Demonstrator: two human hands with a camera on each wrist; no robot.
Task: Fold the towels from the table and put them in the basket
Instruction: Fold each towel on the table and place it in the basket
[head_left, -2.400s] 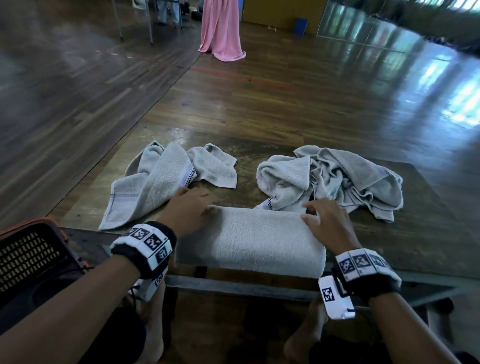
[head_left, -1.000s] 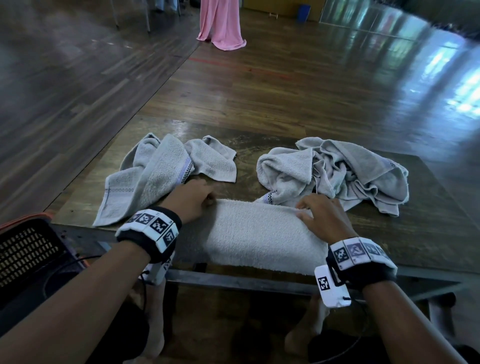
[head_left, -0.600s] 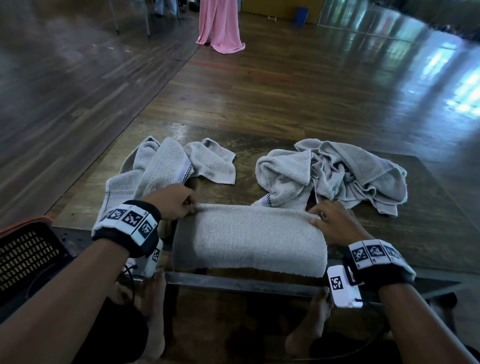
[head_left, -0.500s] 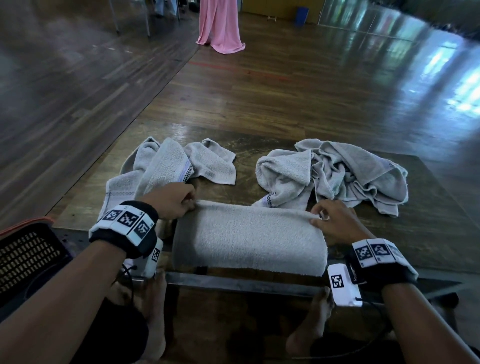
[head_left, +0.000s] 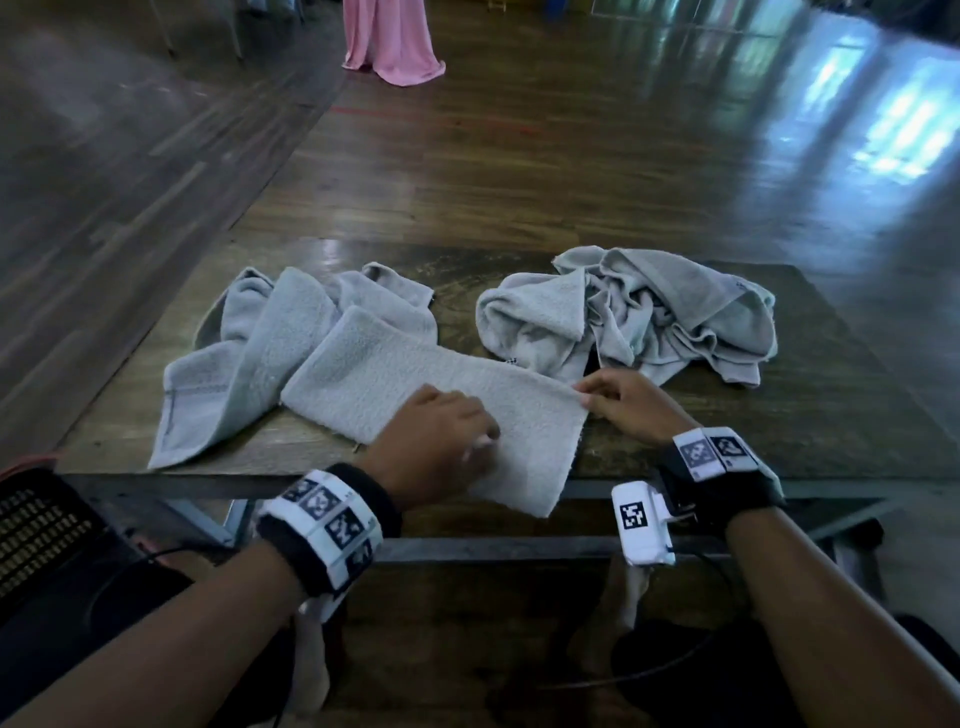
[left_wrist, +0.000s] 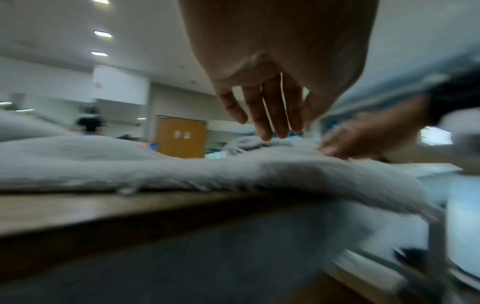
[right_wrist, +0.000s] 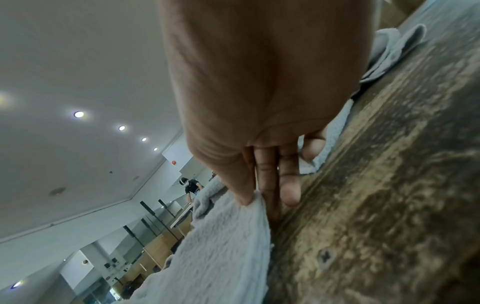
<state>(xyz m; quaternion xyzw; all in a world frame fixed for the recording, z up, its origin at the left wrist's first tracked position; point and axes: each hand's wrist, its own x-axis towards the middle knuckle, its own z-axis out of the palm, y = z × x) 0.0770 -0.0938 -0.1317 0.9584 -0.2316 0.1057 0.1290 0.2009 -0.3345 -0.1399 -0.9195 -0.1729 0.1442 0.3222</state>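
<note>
Worn wooden table (head_left: 810, 415) (grey towels (head_left: 649, 312) heaped) on glossy plank floor (head_left: 571, 156).

You've got a nubby matt terry-cloth towel (head_left: 415, 395) on a worn, scuffed wooden table (head_left: 841, 415) with a grey metal frame (head_left: 467, 551); the floor (head_left: 571, 156) is glossy planked wood

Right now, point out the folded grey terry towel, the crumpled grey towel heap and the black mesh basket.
folded grey terry towel (head_left: 436, 387), head view, middle of its top face.
crumpled grey towel heap (head_left: 639, 317), head view, centre folds.
black mesh basket (head_left: 36, 530), head view, perforated wall.
</note>
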